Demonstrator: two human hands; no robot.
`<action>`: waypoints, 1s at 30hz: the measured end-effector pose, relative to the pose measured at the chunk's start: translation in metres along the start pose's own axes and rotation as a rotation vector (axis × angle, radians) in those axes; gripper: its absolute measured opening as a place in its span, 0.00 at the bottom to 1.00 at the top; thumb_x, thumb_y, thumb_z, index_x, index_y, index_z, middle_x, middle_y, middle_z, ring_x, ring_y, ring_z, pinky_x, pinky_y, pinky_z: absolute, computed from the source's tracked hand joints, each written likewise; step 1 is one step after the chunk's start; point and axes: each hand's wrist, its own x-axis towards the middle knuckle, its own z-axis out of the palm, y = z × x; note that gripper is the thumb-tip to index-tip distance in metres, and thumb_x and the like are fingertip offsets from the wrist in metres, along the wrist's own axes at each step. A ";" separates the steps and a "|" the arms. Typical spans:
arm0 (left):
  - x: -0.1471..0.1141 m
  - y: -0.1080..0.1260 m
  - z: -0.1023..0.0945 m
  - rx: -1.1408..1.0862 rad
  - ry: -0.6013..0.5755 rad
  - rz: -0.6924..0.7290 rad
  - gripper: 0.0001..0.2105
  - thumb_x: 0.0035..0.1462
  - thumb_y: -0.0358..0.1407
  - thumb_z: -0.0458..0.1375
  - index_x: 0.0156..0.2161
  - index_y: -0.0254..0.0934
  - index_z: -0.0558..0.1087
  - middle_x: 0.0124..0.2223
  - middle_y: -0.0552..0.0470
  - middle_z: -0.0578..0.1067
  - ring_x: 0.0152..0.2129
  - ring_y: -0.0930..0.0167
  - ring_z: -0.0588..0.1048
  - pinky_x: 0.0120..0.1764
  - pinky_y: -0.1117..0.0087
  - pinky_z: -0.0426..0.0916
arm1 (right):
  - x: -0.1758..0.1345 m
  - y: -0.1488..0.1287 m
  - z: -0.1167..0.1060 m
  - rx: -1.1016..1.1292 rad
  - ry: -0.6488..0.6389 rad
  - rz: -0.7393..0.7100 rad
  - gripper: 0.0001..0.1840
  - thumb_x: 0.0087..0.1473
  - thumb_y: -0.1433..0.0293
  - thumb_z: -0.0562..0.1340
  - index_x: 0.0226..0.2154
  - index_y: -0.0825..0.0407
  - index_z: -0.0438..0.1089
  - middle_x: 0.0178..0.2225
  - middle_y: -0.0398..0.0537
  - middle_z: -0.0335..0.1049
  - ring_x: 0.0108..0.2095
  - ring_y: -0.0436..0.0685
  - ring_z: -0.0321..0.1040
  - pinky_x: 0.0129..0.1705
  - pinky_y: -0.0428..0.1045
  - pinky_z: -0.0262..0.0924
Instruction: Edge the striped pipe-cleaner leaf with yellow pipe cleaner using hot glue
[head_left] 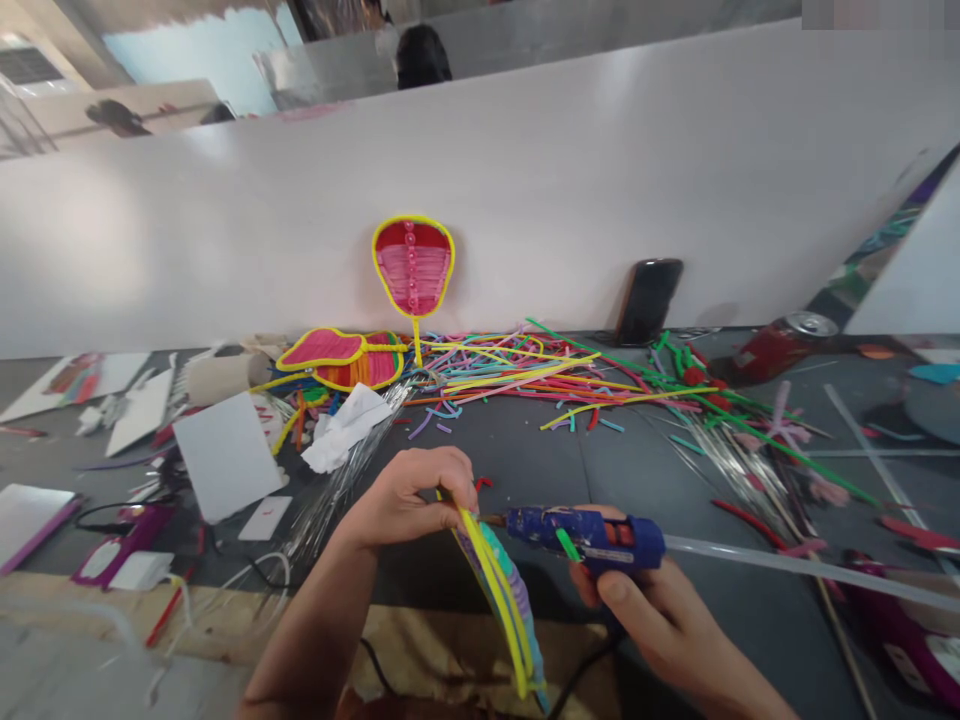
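Observation:
My left hand (pixel 424 495) pinches the upper end of a pipe-cleaner craft piece (pixel 504 590), which has a yellow edge and teal and purple rows. The piece hangs on edge toward me. In my right hand (pixel 660 625) is a blue hot glue gun (pixel 592 537), its nozzle pointing left and close to the piece near my left fingertips. Whether the nozzle touches it I cannot tell. A long clear glue stick (pixel 795 570) runs out of the gun's back to the right.
Loose coloured pipe cleaners (pixel 517 375) lie along the white partition (pixel 525 180). A pink fan-shaped piece (pixel 414 265) leans there, beside a phone (pixel 649 300). A red can (pixel 784 345) stands right. White cards (pixel 226 457), wires and a purple device (pixel 124 545) are left.

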 end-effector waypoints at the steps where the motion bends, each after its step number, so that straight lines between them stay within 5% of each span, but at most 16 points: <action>1: 0.000 0.000 0.000 0.004 0.001 -0.010 0.10 0.57 0.41 0.61 0.32 0.36 0.74 0.28 0.48 0.76 0.29 0.70 0.74 0.39 0.67 0.67 | 0.000 -0.001 -0.001 -0.005 -0.001 -0.001 0.18 0.63 0.58 0.51 0.29 0.50 0.66 0.24 0.42 0.66 0.23 0.49 0.62 0.25 0.42 0.59; 5: -0.001 -0.002 0.001 0.032 0.013 -0.067 0.11 0.56 0.43 0.61 0.32 0.35 0.74 0.28 0.48 0.76 0.29 0.70 0.74 0.38 0.68 0.67 | -0.006 -0.001 -0.005 -0.025 0.009 0.001 0.19 0.64 0.58 0.50 0.29 0.51 0.67 0.23 0.43 0.68 0.23 0.50 0.65 0.24 0.42 0.61; 8: -0.002 -0.001 0.002 0.056 0.029 -0.125 0.12 0.56 0.43 0.61 0.32 0.34 0.74 0.28 0.48 0.76 0.28 0.71 0.73 0.36 0.70 0.68 | -0.011 0.012 -0.017 -0.180 0.073 0.023 0.16 0.63 0.59 0.50 0.38 0.51 0.68 0.25 0.45 0.71 0.24 0.53 0.68 0.26 0.44 0.64; 13: -0.001 0.004 0.004 0.082 0.056 -0.232 0.12 0.53 0.43 0.64 0.31 0.34 0.73 0.29 0.49 0.76 0.28 0.71 0.73 0.35 0.71 0.68 | -0.014 0.072 -0.059 -0.926 0.291 0.046 0.22 0.59 0.60 0.53 0.52 0.52 0.63 0.41 0.57 0.74 0.37 0.64 0.71 0.38 0.56 0.68; 17: 0.005 0.014 0.008 0.124 0.069 -0.383 0.08 0.51 0.36 0.64 0.31 0.35 0.71 0.30 0.53 0.76 0.27 0.74 0.74 0.32 0.76 0.68 | -0.016 0.106 -0.086 -1.229 0.188 0.049 0.23 0.59 0.64 0.51 0.53 0.57 0.64 0.39 0.61 0.74 0.38 0.69 0.69 0.40 0.64 0.66; 22: 0.017 0.028 0.016 0.226 0.048 -0.465 0.04 0.52 0.28 0.60 0.32 0.37 0.70 0.31 0.59 0.74 0.27 0.77 0.74 0.32 0.79 0.66 | -0.007 0.045 -0.059 -0.973 0.300 -0.075 0.17 0.62 0.67 0.49 0.48 0.52 0.67 0.45 0.59 0.72 0.46 0.65 0.69 0.45 0.60 0.66; 26: 0.023 0.035 0.019 0.324 0.041 -0.452 0.04 0.51 0.28 0.61 0.32 0.37 0.69 0.31 0.60 0.74 0.27 0.77 0.73 0.33 0.79 0.64 | 0.012 -0.022 -0.006 -0.569 0.110 -0.213 0.20 0.59 0.61 0.58 0.52 0.51 0.62 0.38 0.50 0.75 0.35 0.55 0.72 0.34 0.47 0.69; 30: 0.022 0.041 0.019 0.391 0.023 -0.449 0.04 0.52 0.30 0.61 0.31 0.37 0.69 0.31 0.59 0.74 0.28 0.76 0.73 0.32 0.78 0.64 | 0.028 -0.038 0.021 -0.516 0.130 -0.303 0.12 0.58 0.69 0.60 0.46 0.53 0.68 0.34 0.50 0.75 0.34 0.55 0.72 0.36 0.48 0.69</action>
